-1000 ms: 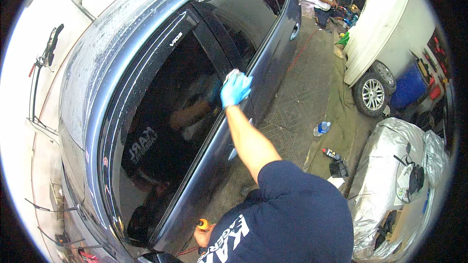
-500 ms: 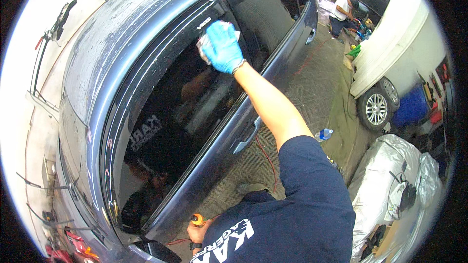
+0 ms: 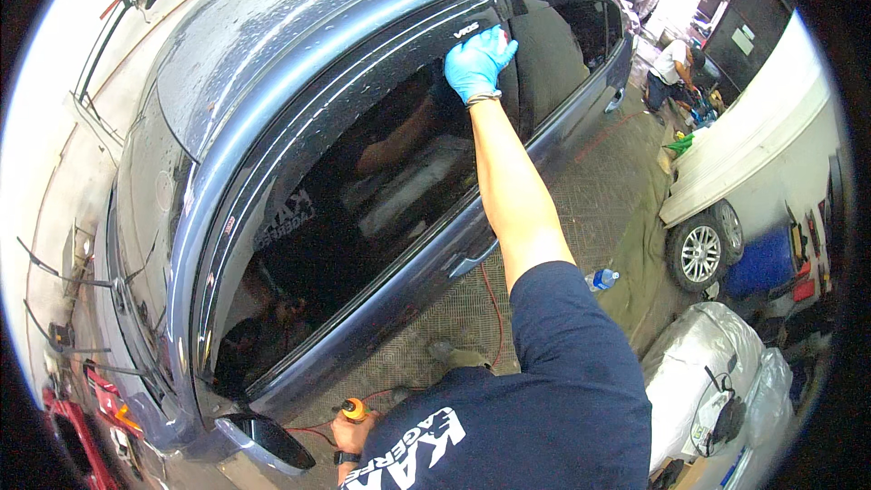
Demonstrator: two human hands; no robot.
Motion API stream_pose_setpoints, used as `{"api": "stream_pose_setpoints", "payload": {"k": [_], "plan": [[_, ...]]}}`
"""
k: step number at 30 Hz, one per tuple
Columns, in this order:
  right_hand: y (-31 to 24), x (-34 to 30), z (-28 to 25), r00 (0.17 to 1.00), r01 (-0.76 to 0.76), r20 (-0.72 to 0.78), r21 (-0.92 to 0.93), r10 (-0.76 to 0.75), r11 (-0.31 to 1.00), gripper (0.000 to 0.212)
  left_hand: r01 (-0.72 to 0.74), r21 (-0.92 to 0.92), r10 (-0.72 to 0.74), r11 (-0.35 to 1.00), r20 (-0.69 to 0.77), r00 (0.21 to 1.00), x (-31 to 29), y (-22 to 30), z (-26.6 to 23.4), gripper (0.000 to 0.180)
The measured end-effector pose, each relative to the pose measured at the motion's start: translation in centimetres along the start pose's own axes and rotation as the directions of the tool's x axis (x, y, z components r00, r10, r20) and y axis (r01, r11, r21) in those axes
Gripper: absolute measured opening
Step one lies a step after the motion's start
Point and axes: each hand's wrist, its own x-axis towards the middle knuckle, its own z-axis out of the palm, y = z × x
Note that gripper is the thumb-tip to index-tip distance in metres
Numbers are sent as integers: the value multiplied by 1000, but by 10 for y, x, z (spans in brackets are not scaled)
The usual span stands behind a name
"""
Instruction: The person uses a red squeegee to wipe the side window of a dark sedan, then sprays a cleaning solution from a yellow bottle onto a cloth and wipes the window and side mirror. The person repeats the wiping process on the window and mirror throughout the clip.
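Note:
My right hand [image 3: 478,65], in a blue glove, is closed on a cloth and pressed to the dark visor [image 3: 363,53] above the front side window of a dark blue car. Only a small reddish-white bit of the cloth [image 3: 504,34] shows past my fingers. Low down beside the car, my bare left hand [image 3: 349,436], a dark watch at its wrist, is wrapped round a small orange bottle [image 3: 355,409]. Water drops dot the car's roof [image 3: 263,32]. The tinted window [image 3: 363,191] reflects my arm and shirt.
A side mirror [image 3: 268,443] juts out near my left hand. A red cord [image 3: 498,308] and a water bottle [image 3: 601,280] lie on the floor. To the right are wheels [image 3: 699,252] and a silver-covered bulk [image 3: 703,354]. Another person [image 3: 671,73] crouches at the far right.
My right hand has moved along the visor toward the car's rear, and its fingers now hide most of the cloth. My left hand still holds the orange bottle. The view has shifted.

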Motion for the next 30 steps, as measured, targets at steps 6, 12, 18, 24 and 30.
{"api": "stream_pose_setpoints", "payload": {"k": [6, 12, 18, 24, 30], "plan": [[-2, 6, 13, 993, -54, -110, -32, 50, 998, 64, 26, -122, -26, 992, -1, 1000, -8, -16, -9, 46], [9, -12, 12, 967, 254, -1, -46, -254, 966, 63, 36, -46, -37, 998, -34, 999, -21, -7, -18, 47], [5, -1, 9, 989, 86, -115, -70, -94, 994, 54, 10, -54, -12, 998, -30, 999, -21, 4, -22, 45], [9, -14, -8, 936, 238, -260, -25, -236, 971, 66, -24, -45, 23, 999, -26, 999, -9, -6, -16, 47], [-62, -54, -39, 999, 52, -8, -111, -54, 992, 70, 43, -126, -47, 991, -26, 999, -8, 4, -16, 44]]}}
